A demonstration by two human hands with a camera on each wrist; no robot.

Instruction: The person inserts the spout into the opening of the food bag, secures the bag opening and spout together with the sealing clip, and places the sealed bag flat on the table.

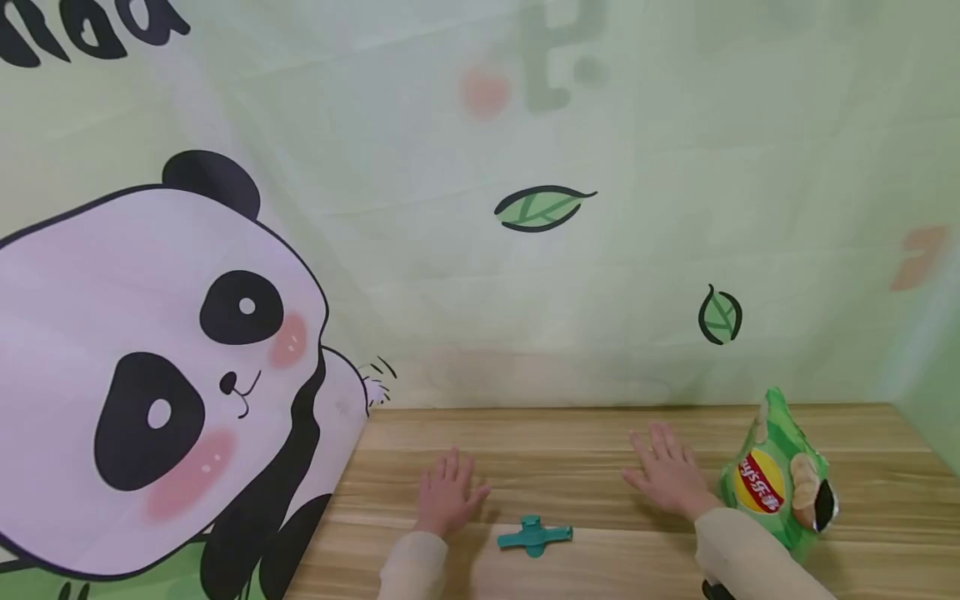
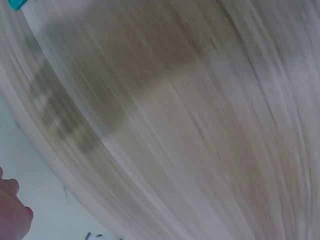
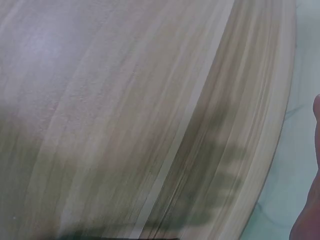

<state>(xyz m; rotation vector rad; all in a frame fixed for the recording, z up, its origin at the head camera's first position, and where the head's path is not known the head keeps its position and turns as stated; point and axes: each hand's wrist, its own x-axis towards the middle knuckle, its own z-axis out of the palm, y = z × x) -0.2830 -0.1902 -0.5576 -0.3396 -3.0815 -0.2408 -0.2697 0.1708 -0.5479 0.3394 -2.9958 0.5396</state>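
Note:
My left hand (image 1: 446, 494) is held over the wooden table with its fingers spread, and nothing is in it. My right hand (image 1: 670, 472) is likewise spread and holds nothing. Between the two, nearer the front, lies a teal cross-shaped piece (image 1: 534, 537) with a raised middle; a corner of this teal piece (image 2: 17, 3) shows in the left wrist view. Just right of my right hand stands a green Lay's chip bag (image 1: 780, 479), its lower part partly behind my sleeve. Both wrist views show hand shadows on the wood and only a bit of each hand at the edge.
The light wood table (image 1: 570, 450) ends at the back against a pale green curtain (image 1: 637, 250) printed with leaves. A large printed panda (image 1: 247, 400) covers the left side. A small dark object (image 1: 717, 591) shows under my right sleeve at the front.

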